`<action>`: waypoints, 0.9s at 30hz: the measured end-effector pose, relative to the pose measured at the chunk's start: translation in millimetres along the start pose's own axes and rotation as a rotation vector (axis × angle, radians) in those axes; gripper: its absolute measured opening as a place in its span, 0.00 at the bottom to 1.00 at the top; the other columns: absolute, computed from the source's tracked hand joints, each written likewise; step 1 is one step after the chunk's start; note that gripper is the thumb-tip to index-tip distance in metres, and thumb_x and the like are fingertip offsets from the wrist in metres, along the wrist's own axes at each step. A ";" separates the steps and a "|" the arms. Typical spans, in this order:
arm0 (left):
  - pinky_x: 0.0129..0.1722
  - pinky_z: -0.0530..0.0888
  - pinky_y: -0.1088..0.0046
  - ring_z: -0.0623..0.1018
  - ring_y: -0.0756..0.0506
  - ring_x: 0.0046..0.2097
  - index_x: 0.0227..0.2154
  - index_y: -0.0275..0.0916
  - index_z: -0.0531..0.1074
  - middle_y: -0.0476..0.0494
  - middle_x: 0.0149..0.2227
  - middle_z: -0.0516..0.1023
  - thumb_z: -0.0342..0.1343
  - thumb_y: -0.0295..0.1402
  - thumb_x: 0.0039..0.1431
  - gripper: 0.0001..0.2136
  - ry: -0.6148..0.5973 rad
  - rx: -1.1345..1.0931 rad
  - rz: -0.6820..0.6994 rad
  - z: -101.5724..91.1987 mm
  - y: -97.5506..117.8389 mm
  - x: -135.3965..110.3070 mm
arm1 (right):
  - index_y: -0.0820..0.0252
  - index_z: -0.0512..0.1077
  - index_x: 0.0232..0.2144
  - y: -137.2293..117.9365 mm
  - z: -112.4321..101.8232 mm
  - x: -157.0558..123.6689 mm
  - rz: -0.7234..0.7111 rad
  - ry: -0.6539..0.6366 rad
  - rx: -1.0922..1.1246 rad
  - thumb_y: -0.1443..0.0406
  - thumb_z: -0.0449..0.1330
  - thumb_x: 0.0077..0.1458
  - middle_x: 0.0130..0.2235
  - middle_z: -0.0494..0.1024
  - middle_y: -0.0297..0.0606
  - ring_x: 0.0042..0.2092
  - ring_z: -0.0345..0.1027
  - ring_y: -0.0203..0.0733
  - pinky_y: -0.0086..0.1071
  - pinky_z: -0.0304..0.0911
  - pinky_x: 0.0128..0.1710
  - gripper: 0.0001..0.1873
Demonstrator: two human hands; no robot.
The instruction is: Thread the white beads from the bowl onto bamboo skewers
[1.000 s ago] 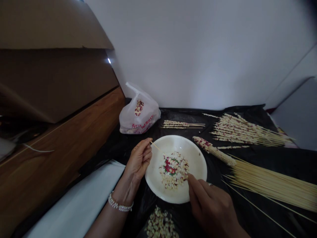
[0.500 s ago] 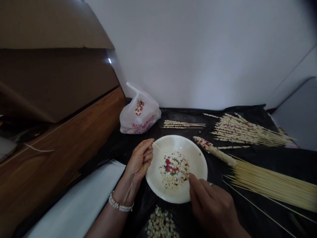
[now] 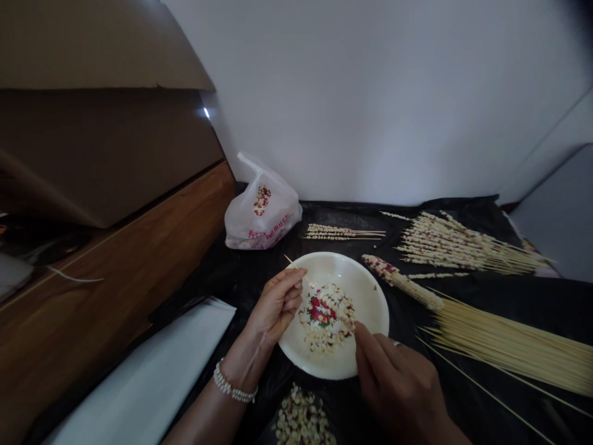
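Observation:
A white plate [image 3: 365,290] sits on a black cloth and holds a heap of small cream and red flower buds [image 3: 327,316]. My left hand [image 3: 278,303] is closed in a pinch on a thin bamboo stick [image 3: 294,266], over the plate's left rim. My right hand [image 3: 401,386] is at the plate's lower right, fingertips pinched together at the edge of the heap; what they hold is too small to make out.
A loose pile of buds [image 3: 303,423] lies below the plate. Bare sticks [image 3: 509,346] fan out to the right, threaded sticks [image 3: 458,247] lie behind them, and a few more [image 3: 340,232] near a white plastic bag [image 3: 262,213]. Wooden furniture [image 3: 106,272] stands at left.
My left hand has moved right, in over the plate's rim, with the stick. My right hand stays at the heap's edge.

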State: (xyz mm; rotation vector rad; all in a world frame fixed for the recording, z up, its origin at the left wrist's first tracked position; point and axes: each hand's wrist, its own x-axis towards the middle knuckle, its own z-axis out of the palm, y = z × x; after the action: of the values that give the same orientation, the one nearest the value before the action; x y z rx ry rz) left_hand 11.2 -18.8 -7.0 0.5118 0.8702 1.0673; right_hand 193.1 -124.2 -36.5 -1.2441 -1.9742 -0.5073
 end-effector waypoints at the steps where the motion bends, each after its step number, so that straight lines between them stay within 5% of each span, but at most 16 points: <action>1: 0.14 0.46 0.88 0.50 0.62 0.18 0.25 0.31 0.72 0.58 0.20 0.59 0.71 0.28 0.39 0.13 0.001 0.011 0.001 0.3 -2.0 -0.1 | 0.74 0.76 0.38 0.4 0.2 -0.6 0.002 -0.002 -0.002 0.75 0.52 0.60 0.19 0.73 0.36 0.20 0.68 0.36 0.32 0.56 0.20 0.13; 8: 0.13 0.48 0.87 0.52 0.62 0.18 0.26 0.32 0.73 0.55 0.21 0.63 0.71 0.30 0.39 0.13 -0.019 0.033 -0.004 3.7 -15.3 0.4 | 0.73 0.76 0.39 3.8 2.6 -1.7 0.005 -0.007 -0.017 0.74 0.51 0.62 0.20 0.74 0.35 0.20 0.68 0.34 0.30 0.58 0.21 0.13; 11: 0.16 0.59 0.88 0.61 0.60 0.20 0.32 0.31 0.76 0.51 0.24 0.67 0.67 0.32 0.47 0.11 -0.024 -0.069 -0.018 3.7 -13.6 1.4 | 0.72 0.77 0.39 6.5 2.2 -0.1 0.020 0.006 -0.035 0.73 0.51 0.63 0.21 0.75 0.36 0.20 0.68 0.34 0.30 0.57 0.21 0.13; 13: 0.25 0.71 0.85 0.72 0.55 0.27 0.35 0.31 0.76 0.45 0.30 0.73 0.62 0.25 0.51 0.07 -0.025 -0.163 -0.067 2.1 -10.7 2.6 | 0.71 0.77 0.38 8.1 1.7 1.4 0.039 0.025 -0.047 0.71 0.52 0.63 0.21 0.76 0.36 0.20 0.68 0.34 0.31 0.56 0.20 0.13; 15: 0.40 0.76 0.78 0.78 0.50 0.38 0.35 0.31 0.76 0.40 0.37 0.76 0.54 0.14 0.47 0.14 -0.019 -0.213 -0.113 -0.3 -8.5 3.8 | 0.71 0.77 0.38 9.0 1.2 2.9 0.054 0.032 -0.053 0.71 0.53 0.63 0.22 0.76 0.36 0.19 0.67 0.34 0.31 0.55 0.20 0.13; 19: 0.50 0.75 0.73 0.77 0.45 0.50 0.35 0.32 0.76 0.39 0.45 0.77 0.46 0.07 0.38 0.24 0.005 -0.169 -0.124 -3.2 -9.6 4.3 | 0.71 0.78 0.37 8.3 0.8 4.6 0.049 0.024 -0.042 0.71 0.53 0.63 0.21 0.76 0.36 0.19 0.67 0.34 0.32 0.54 0.19 0.13; 27: 0.48 0.76 0.75 0.77 0.43 0.51 0.35 0.31 0.77 0.36 0.47 0.76 0.52 0.10 0.47 0.16 0.029 -0.098 -0.104 2.2 -10.9 2.4 | 0.72 0.78 0.38 6.8 0.8 2.6 0.044 0.008 -0.018 0.71 0.53 0.64 0.21 0.76 0.37 0.20 0.68 0.35 0.32 0.55 0.20 0.14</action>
State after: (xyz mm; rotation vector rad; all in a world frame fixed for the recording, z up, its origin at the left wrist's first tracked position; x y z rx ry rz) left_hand 19.3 -21.1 -14.6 0.3664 0.8561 1.0186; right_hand 198.2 -119.0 -35.4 -1.2915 -1.9352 -0.5091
